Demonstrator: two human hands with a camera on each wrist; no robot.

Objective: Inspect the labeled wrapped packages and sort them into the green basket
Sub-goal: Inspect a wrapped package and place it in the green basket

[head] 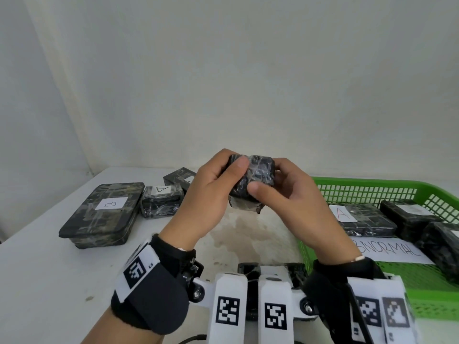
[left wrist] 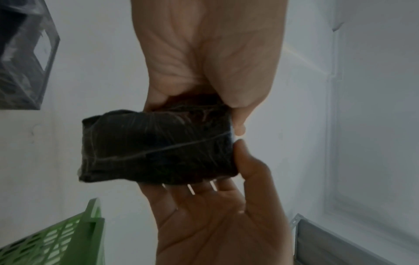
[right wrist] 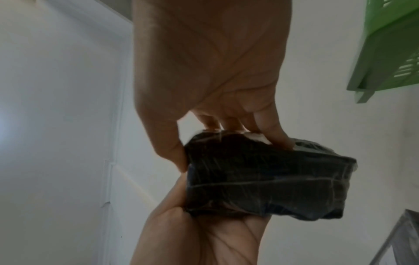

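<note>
The left hand point(head: 206, 194) and the right hand point(head: 293, 209) are up above the white table point(head: 37, 256). Both pinch one small black package wrapped in shiny clear plastic point(head: 250, 181), thumbs on top and fingers underneath. It sits between the hands, left of the green plastic basket point(head: 367, 188).

A plain off-white wall point(head: 248, 70) fills the view from 9 to 3 o'clock, meeting a white counter point(head: 37, 281), stained near 6 o'clock, under soft even light.
</note>
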